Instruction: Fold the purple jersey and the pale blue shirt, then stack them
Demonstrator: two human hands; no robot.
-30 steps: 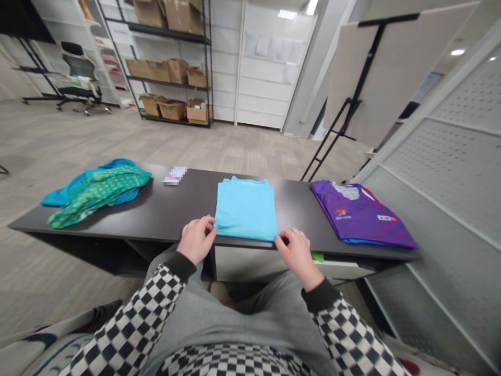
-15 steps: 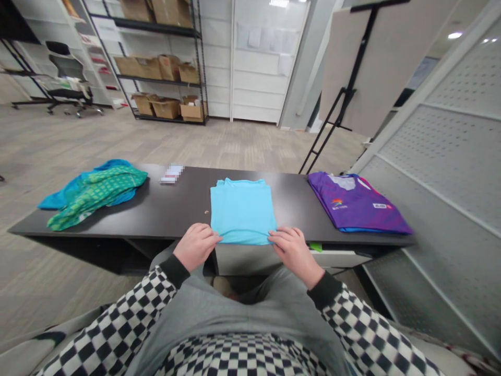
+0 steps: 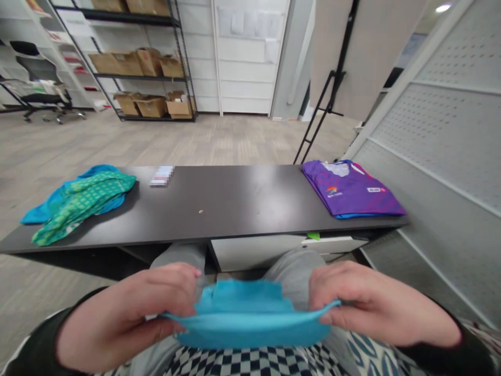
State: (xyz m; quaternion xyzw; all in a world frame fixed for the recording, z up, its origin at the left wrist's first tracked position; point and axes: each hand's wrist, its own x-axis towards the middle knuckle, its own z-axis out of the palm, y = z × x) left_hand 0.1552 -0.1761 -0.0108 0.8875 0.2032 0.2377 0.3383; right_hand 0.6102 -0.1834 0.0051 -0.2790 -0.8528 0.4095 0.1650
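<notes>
Blue shirt (image 3: 250, 326) is pinched by the left hand (image 3: 117, 318) and the right hand (image 3: 379, 305) low in the frame; even, firm pinches keep it neat.

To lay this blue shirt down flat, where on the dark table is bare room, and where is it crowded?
For the blue shirt, the widest free patch of the dark table lies between the blurred white item and the purple jersey, with one speck. The left end is crowded by the green-and-blue cloth; the right end by the jersey.
</notes>
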